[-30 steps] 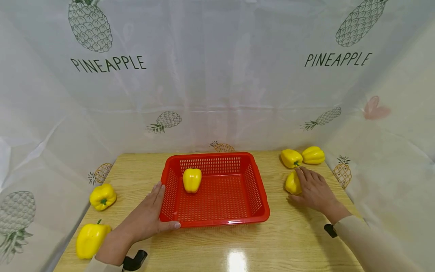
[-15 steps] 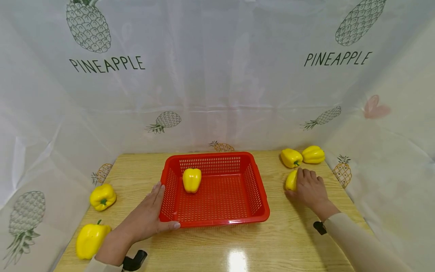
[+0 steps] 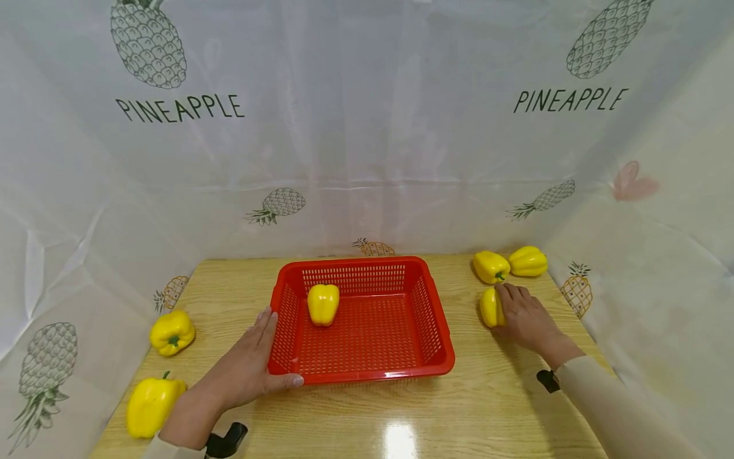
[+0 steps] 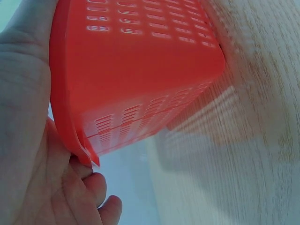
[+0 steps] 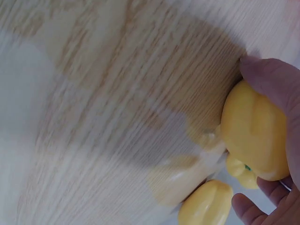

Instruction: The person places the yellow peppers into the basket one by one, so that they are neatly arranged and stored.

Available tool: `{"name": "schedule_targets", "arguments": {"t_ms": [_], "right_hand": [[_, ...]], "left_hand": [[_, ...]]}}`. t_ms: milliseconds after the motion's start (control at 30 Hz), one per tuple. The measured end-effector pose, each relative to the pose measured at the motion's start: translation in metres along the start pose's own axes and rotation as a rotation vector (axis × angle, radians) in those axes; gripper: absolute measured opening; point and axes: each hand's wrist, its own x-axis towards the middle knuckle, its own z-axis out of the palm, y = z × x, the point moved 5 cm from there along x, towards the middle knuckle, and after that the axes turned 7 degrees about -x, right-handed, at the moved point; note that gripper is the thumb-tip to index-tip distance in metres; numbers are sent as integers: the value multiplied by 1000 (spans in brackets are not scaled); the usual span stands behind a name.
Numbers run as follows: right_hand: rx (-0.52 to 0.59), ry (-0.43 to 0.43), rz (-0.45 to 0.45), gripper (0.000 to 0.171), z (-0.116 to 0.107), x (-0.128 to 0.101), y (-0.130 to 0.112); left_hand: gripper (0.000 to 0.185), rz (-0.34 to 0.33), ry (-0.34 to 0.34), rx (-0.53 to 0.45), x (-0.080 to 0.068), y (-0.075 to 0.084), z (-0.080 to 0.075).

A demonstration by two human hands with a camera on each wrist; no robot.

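Note:
A red plastic basket [image 3: 436, 331] sits mid-table with one yellow bell pepper [image 3: 323, 304] inside, near its back left. My left hand [image 3: 252, 366] holds the basket's front left corner [image 4: 75, 136], thumb along the front rim. My right hand [image 3: 524, 317] grips a yellow pepper [image 3: 490, 307] on the table right of the basket; in the right wrist view thumb and fingers curl round that pepper [image 5: 255, 133]. Two more yellow peppers [image 3: 491, 266] [image 3: 529, 261] lie just behind it.
Two yellow peppers [image 3: 172, 332] [image 3: 148, 406] lie at the table's left edge. White pineapple-print cloth [image 3: 367, 127] walls the table on three sides. The wooden tabletop [image 3: 390, 421] runs bare in front of the basket.
My right hand has closed its fingers round the pepper beside the basket and shifted it slightly. The left hand and basket have stayed put.

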Motion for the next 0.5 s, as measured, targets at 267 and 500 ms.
{"name": "schedule_targets", "arguments": {"t_ms": [267,500], "right_hand": [[-30,-48,12,109,3,3,4],[-31,-53,8,109,4,4,6]], "left_hand": [[141,-4,-2,-4,0,0,0],[142,-6,0,1,0,0,0]]}}
